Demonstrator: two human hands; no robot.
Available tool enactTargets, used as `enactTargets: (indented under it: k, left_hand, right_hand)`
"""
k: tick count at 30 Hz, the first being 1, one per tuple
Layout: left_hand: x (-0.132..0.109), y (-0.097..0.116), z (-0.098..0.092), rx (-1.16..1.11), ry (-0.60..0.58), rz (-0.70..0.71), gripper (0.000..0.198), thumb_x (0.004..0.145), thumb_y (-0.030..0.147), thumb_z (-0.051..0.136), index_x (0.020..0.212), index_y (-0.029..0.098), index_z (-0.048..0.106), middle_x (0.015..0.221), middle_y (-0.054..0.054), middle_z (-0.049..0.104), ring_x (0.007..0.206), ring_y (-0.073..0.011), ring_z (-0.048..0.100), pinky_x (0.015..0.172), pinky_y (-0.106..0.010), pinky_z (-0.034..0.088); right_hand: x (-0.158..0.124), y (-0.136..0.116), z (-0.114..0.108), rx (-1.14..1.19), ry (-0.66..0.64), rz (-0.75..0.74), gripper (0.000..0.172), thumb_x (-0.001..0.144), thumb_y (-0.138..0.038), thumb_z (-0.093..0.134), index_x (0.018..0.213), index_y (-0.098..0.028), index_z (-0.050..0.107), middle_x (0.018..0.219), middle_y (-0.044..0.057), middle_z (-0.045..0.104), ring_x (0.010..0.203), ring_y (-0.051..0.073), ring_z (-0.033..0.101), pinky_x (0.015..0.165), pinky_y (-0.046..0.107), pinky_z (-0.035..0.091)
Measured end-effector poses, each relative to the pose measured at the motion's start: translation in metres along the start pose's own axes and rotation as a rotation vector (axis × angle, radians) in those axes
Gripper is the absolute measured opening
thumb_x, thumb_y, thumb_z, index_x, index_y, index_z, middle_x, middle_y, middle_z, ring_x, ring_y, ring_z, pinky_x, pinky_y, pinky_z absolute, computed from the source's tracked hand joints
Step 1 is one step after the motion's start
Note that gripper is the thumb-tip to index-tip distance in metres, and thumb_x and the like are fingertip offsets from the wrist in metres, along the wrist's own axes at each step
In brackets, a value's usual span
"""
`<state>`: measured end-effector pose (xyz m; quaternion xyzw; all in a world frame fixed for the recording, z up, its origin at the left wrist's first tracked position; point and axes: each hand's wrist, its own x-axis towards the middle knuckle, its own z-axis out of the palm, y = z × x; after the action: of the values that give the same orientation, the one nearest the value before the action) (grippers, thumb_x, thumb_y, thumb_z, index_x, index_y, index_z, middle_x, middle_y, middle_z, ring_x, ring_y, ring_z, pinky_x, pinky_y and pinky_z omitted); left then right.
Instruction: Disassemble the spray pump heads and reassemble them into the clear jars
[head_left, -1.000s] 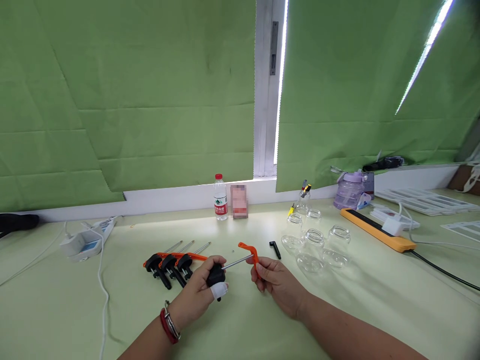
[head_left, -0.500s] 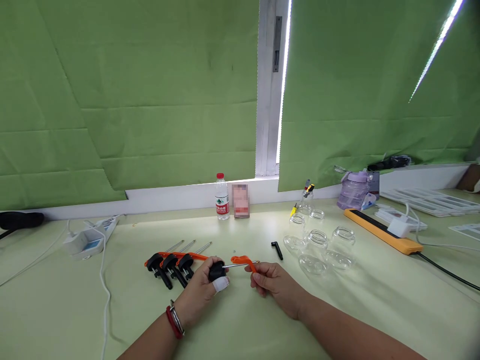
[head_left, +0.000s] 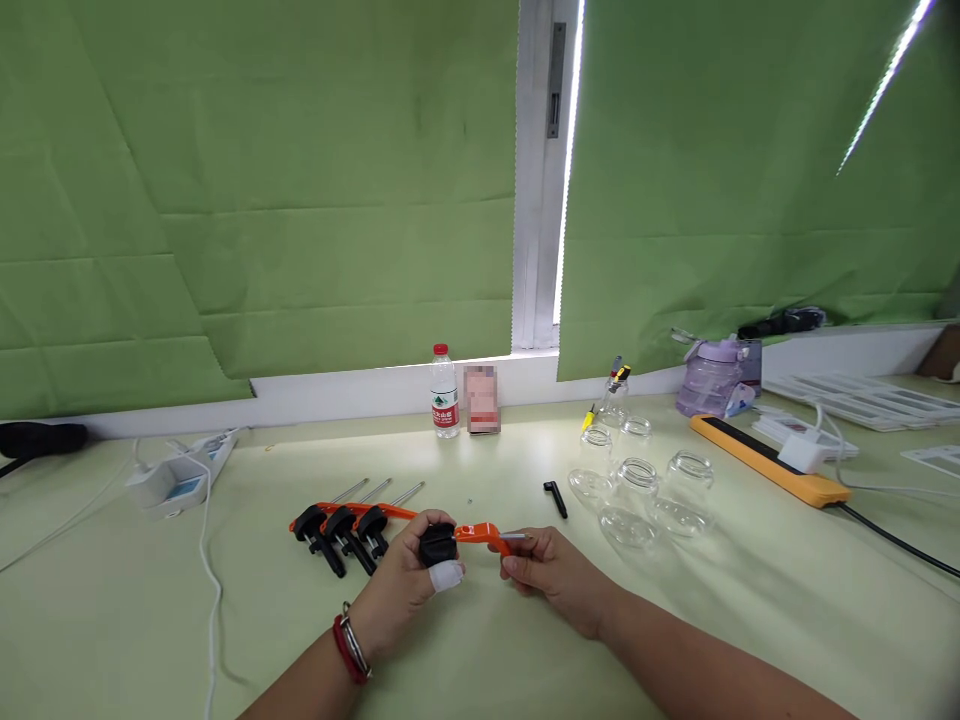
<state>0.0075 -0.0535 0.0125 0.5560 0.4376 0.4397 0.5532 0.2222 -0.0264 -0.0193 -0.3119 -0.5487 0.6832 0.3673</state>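
Observation:
My left hand, with white tape on one finger, is closed round a round black piece with a metal rod. My right hand pinches the far end of a bent orange arm. The orange arm lies along the rod and reaches the black piece; the rod's tip shows beyond it near my right fingers. Left of my left hand, several similar black pieces with rods and orange arms lie in a row. A small black handle lies beyond my right hand.
Several clear glass jars stand at the right, near an orange power strip and a purple jug. A water bottle stands by the wall. A white cable runs along the left. A tiny part lies mid-table.
The orange arm has slid left along the rod, up to the black piece in my left hand. The rod's tip now sticks out past its bend. Both hands keep their grip.

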Motion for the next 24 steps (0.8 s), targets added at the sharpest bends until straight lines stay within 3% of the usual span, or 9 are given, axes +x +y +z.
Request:
enactTargets:
  k: [6, 16, 24]
  left_hand:
    - [-0.0011, 0.0018, 0.0008, 0.045, -0.010, 0.008, 0.041, 0.064, 0.025, 0.071, 0.098, 0.023, 0.049, 0.078, 0.004, 0.042, 0.068, -0.0105, 0.040, 0.060, -0.021, 0.034]
    - [-0.0017, 0.0024, 0.0035, 0.023, -0.031, -0.006, 0.044, 0.061, 0.025, 0.074, 0.098, 0.023, 0.050, 0.081, 0.004, 0.044, 0.070, -0.0108, 0.041, 0.062, -0.022, 0.035]
    - [-0.0043, 0.0065, 0.0059, 0.013, -0.058, 0.016, 0.042, 0.059, 0.022, 0.075, 0.094, 0.021, 0.053, 0.076, 0.004, 0.045, 0.068, -0.0103, 0.039, 0.061, -0.021, 0.034]
  right_hand:
    - [-0.0005, -0.0004, 0.0013, 0.002, -0.018, -0.008, 0.035, 0.066, -0.042, 0.073, 0.086, -0.014, 0.067, 0.067, 0.000, 0.051, 0.061, 0.009, 0.038, 0.058, 0.025, 0.029]
    - [-0.0034, -0.0049, 0.0050, -0.022, -0.062, -0.022, 0.035, 0.067, -0.044, 0.073, 0.087, -0.015, 0.069, 0.064, -0.001, 0.050, 0.057, 0.008, 0.034, 0.055, 0.026, 0.025]
    - [-0.0058, -0.0025, 0.0068, -0.065, -0.088, 0.003, 0.039, 0.069, -0.045, 0.071, 0.093, -0.015, 0.070, 0.062, 0.000, 0.052, 0.054, 0.009, 0.041, 0.056, 0.027, 0.034]
